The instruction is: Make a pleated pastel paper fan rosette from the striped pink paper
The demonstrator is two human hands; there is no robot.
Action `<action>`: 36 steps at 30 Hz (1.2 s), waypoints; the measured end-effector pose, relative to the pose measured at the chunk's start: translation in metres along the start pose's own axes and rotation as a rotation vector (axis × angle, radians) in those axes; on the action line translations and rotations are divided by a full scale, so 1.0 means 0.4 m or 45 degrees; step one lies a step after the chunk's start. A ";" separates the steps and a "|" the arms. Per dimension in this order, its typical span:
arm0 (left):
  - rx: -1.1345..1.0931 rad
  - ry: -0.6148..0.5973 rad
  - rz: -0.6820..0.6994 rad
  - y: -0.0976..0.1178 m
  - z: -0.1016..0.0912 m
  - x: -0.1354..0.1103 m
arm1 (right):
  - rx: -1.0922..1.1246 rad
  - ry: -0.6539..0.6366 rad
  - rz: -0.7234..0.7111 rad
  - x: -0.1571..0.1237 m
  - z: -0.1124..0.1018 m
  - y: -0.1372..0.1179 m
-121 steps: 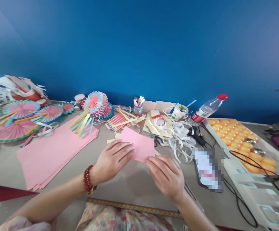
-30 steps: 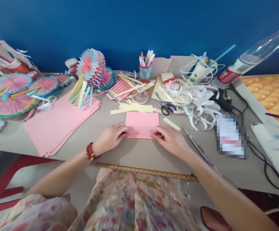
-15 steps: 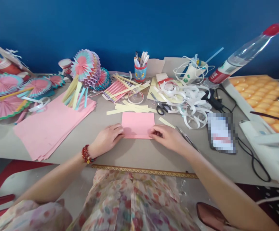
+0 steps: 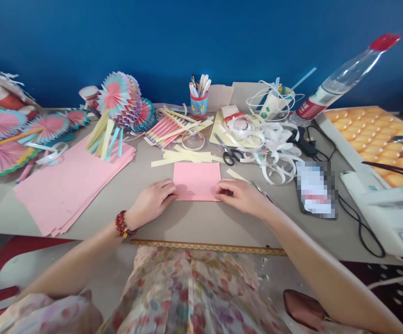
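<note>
B: Starting at the hands. What are they doing?

A: My left hand is touching the near-left corner of a small pink sheet; my right hand is touching the near-right one. On both, thumb and fingers are curling close together. I cannot tell whether paper is being clamped between them.

B: Position of the sheet?

A: Lying flat on the table, straight before me. Taking it as clock centre, 12 pointing away: left hand is sitting at 8, right at 4. A thin line is running along the 6 o'clock edge, possibly a narrow fold.

B: Assuming a fold, what is good technique calling for?

A: My judgement: both thumbs should be bearing down equally, with the line running parallel to the 12 o'clock edge. Uneven pressure would be skewing it.

B: Surroundings?

A: Pale yellow strips are lying just past the 12 o'clock edge; a pen cup is standing farther out at 12. Scissors are resting between 1 and 2. Tangled white strips are spreading at 2. A phone, screen blurred, is lying at 3, well apart. Larger pink sheets are stacking up at 9.
</note>
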State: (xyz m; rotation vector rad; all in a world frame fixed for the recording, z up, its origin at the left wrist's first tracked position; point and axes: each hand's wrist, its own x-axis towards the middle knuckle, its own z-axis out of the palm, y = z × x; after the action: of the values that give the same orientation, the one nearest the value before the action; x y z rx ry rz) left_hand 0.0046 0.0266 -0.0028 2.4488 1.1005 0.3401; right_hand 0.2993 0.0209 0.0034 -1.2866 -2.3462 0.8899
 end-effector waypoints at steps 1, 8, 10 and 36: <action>0.001 0.001 -0.002 0.000 0.000 0.000 | -0.009 -0.001 -0.003 0.001 -0.002 -0.001; 0.010 0.000 -0.010 0.003 -0.003 -0.001 | -0.029 -0.010 -0.016 0.006 -0.010 -0.006; 0.009 -0.001 -0.009 0.004 -0.004 0.000 | -0.026 -0.007 -0.026 0.005 -0.009 -0.006; 0.099 0.024 0.009 -0.002 0.011 -0.006 | -0.194 0.136 -0.149 -0.031 0.033 0.004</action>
State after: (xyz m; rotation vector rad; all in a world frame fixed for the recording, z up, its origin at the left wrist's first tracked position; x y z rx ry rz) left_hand 0.0042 0.0241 -0.0072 2.5227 1.1330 0.3291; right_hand 0.3000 0.0065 -0.0074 -1.2062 -2.4146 0.6016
